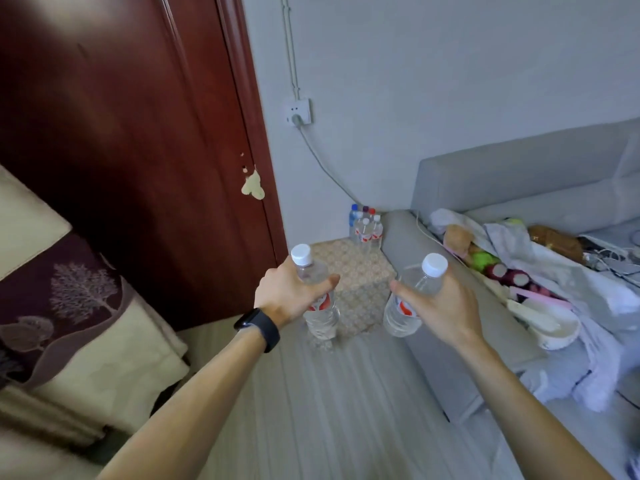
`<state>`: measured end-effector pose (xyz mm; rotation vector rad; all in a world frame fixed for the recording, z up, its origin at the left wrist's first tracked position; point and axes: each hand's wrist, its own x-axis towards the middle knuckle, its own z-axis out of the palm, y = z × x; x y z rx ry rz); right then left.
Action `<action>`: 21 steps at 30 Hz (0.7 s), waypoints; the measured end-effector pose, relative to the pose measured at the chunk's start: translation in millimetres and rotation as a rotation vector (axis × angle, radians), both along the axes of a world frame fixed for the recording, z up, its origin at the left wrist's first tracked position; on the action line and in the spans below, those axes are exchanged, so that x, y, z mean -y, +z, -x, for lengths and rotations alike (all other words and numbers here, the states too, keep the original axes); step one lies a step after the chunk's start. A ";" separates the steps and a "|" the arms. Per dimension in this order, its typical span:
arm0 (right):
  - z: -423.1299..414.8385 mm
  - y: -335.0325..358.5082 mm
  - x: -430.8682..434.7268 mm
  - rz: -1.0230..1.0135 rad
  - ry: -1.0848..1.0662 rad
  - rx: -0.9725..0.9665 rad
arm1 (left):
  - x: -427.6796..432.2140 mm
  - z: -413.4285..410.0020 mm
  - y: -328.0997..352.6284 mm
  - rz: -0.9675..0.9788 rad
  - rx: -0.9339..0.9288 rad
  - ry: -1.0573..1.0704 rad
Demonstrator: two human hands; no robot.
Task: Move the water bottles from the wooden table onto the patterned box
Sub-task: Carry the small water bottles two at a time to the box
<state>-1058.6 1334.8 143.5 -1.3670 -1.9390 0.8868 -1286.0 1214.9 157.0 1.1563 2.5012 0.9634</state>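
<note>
Both hands carry a bottle in the air; the left hand [289, 296] is closed around the left bottle [317, 296], and the right hand [440, 303] grips the right bottle [412, 299] in the same way, both roughly upright; the patterned box [360, 271] stands just beyond the hands, between them; a group of bottles [367, 228] already stands at its far edge, so I judge part of the work done; these two are not yet set down; the wooden table is not in view.

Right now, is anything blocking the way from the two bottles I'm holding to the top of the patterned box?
Nothing visible does. The left hand and right hand each hold a bottle before the patterned box; its near top is bare, with bottles only at the back corner.
</note>
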 end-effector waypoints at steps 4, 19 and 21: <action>17.4 -7.6 -76.0 0.049 0.013 0.015 | -65.5 13.9 -11.8 0.062 0.029 0.038; 137.3 -104.6 -293.5 0.238 0.149 0.211 | -274.9 123.5 -153.0 0.231 0.280 0.101; 153.7 -121.0 -320.4 0.268 0.162 0.232 | -306.0 142.9 -176.4 0.253 0.371 0.094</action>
